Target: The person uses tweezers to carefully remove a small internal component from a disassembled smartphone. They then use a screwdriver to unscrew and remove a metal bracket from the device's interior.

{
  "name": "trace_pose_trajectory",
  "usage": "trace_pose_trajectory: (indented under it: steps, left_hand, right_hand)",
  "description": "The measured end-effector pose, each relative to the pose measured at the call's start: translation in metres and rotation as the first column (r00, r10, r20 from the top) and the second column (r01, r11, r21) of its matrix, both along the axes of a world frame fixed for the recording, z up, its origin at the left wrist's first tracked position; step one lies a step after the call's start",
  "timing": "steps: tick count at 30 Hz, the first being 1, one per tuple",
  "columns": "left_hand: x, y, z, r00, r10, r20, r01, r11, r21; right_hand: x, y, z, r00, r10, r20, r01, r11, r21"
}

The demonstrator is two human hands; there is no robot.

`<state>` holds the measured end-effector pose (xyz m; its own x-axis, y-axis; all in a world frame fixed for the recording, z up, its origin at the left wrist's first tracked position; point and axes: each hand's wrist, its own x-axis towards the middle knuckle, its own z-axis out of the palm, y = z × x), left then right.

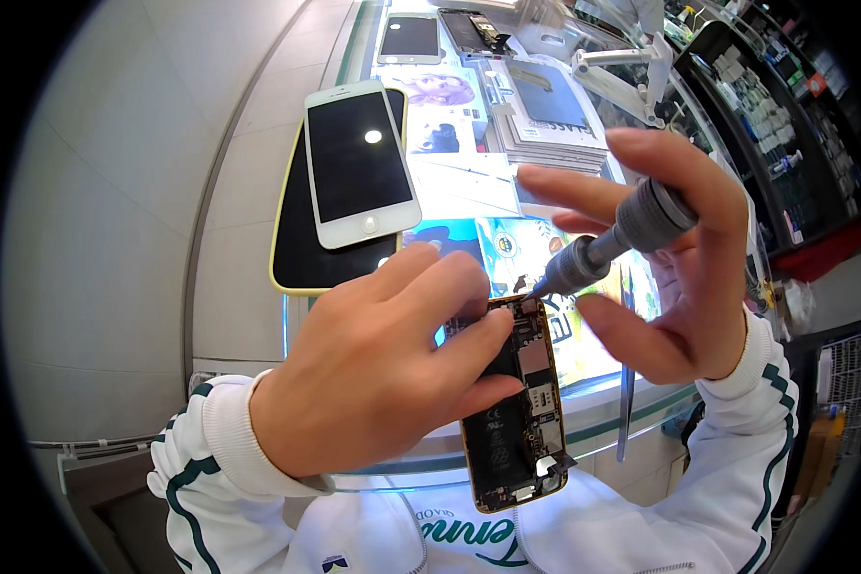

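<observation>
An opened smartphone [534, 383] is tilted over the table's near edge, its battery [497, 435] and circuit boards bare. My left hand [383, 354] grips it by its left side, fingertips over the upper part. My right hand [684, 258] loosely steadies a grey screwdriver [584, 263], whose back end rests against the fingers while the thumb stays apart from the shaft. Its tip meets the phone's top edge. Below the right thumb runs a thin dark tool [627, 411], perhaps tweezers; whether that hand holds it I cannot tell.
To the left, a white phone [362, 167] lies on a larger black device with a yellow rim [292, 239]. Farther back are another white phone [411, 38], an opened phone [474, 33] and stacked flat boxes [550, 143]. A white jointed arm [631, 77] stands at the right.
</observation>
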<state>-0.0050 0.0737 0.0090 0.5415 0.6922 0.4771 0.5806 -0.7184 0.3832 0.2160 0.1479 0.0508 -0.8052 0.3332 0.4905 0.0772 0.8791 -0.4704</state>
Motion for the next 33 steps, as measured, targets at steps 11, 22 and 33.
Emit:
trace_pose_trajectory:
  steps: [11,22,33]
  left_hand:
    - [0.001,0.0,-0.001,1.0,0.007,-0.014,-0.006,0.999,0.04]
    - [0.001,-0.001,-0.001,0.999,0.027,-0.027,-0.026,0.999,0.028]
    - [0.003,-0.001,0.001,0.999,0.036,-0.017,-0.036,0.999,0.013]
  right_hand:
    - [-0.002,0.01,-0.008,0.988,0.14,-0.07,-0.128,0.979,0.16]
    - [-0.001,0.012,-0.006,0.997,0.074,-0.035,-0.072,0.996,0.057]
    - [0.002,0.014,-0.002,0.996,0.091,0.019,-0.093,0.982,0.166]
